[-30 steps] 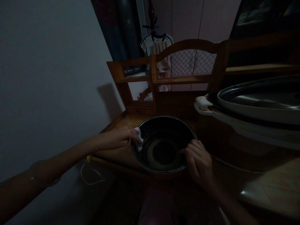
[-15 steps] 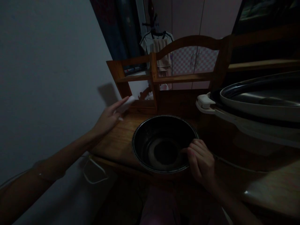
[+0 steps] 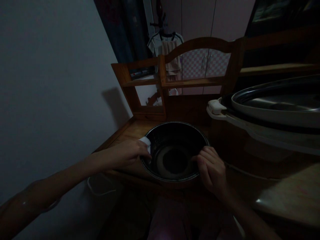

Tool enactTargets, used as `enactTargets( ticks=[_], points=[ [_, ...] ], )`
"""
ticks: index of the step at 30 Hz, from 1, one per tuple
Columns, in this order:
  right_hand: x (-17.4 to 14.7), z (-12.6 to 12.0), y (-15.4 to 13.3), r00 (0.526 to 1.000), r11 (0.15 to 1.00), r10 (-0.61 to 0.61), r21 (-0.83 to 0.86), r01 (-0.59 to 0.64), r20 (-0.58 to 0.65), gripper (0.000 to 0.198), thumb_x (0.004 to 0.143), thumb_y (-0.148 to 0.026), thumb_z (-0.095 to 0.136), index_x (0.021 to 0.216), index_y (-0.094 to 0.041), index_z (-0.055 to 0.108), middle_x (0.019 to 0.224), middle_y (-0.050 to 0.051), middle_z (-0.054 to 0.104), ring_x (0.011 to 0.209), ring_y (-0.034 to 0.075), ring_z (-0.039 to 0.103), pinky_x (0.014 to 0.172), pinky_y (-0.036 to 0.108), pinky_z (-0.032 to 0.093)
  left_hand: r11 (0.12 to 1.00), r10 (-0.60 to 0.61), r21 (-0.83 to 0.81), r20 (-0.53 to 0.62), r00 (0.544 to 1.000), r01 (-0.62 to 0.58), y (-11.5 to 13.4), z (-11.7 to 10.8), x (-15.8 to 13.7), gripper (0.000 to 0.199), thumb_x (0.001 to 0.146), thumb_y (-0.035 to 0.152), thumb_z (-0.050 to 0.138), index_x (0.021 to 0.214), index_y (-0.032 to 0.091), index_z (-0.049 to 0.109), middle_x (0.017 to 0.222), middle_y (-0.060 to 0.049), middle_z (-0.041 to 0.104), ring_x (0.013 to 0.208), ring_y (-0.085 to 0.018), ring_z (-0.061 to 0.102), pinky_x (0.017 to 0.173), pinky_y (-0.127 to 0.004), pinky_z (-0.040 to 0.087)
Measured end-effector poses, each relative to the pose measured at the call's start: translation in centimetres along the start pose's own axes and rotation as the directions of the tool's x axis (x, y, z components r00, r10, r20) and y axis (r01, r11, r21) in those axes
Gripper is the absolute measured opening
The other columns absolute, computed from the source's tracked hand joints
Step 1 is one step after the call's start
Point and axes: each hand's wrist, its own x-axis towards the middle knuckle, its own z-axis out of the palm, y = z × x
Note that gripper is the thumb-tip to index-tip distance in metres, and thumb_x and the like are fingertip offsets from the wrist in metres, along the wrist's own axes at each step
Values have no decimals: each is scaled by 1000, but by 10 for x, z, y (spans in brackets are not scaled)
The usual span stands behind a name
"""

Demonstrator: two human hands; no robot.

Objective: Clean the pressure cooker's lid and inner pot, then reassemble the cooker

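Note:
A round black pot (image 3: 172, 131) with a pale ring on its inner bottom sits upright at the front of the wooden table. My left hand (image 3: 133, 153) is closed on a white cloth (image 3: 145, 141) at the pot's left rim, its fingertips reaching just inside; whether the cloth is fabric or paper I cannot tell. On the opposite side, my right hand (image 3: 212, 168) grips the pot's right rim, fingers curled over the edge. The pot's outer wall is mostly in shadow.
A large white-bodied appliance (image 3: 272, 133) with a round steel-and-black top stands on the right. Behind the pot rises a wooden shelf rack (image 3: 162, 76). The wall (image 3: 62, 76) borders the left side, and a pale cord (image 3: 100, 191) hangs below the table edge.
My left hand has come down and to the right with the white cloth, from above the table's left part to the pot's left rim. My right hand keeps its grip on the pot.

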Motion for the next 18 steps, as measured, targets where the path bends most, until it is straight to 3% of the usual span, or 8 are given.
enactTargets(
  ticks=[4,7,10,13,15,18],
  points=[
    [-1,0,2,1000,1000,6,18,-5,-21,24,96,-2,42,83,-16,55,70,3,50,69,17,44,69,38,35,925,-107,-359,58,993,120,37,-9,2,62,71,-5,43,110,29,77,106,3,78,101,-14,72,94,-24,52],
    [-1,-1,4,1000,999,7,50,-7,-5,23,96,-3,41,84,-16,55,72,3,51,71,18,46,71,39,36,769,-196,-599,113,974,224,60,-10,5,65,68,-3,41,112,29,77,110,5,78,106,-15,71,99,-27,51],
    [-1,-1,5,1000,998,7,68,-7,4,24,96,-3,41,84,-17,56,72,4,51,71,18,46,71,39,37,627,-337,-710,122,934,319,75,-10,5,61,69,3,44,113,29,78,117,4,76,114,-20,68,103,-32,49],
    [-1,0,5,1000,998,12,61,-11,-13,24,96,-3,41,84,-18,56,72,3,52,71,18,47,71,39,37,372,-467,-831,218,857,414,81,-6,5,65,63,9,47,119,28,75,113,-1,77,101,-23,71,81,-30,56],
    [-1,1,5,1000,998,14,54,-13,-17,25,96,-2,41,83,-18,55,73,3,52,71,19,48,72,40,37,161,-492,-904,274,826,396,82,-2,4,74,59,9,48,127,26,71,112,-3,77,93,-22,71,66,-26,53],
    [-2,2,5,1000,999,17,49,-16,-8,25,96,-3,41,82,-18,54,73,4,53,72,19,48,72,40,37,-43,-521,-960,259,813,278,85,5,4,81,58,7,50,136,23,63,125,-7,72,106,-22,68,69,-24,54]
  ],
)
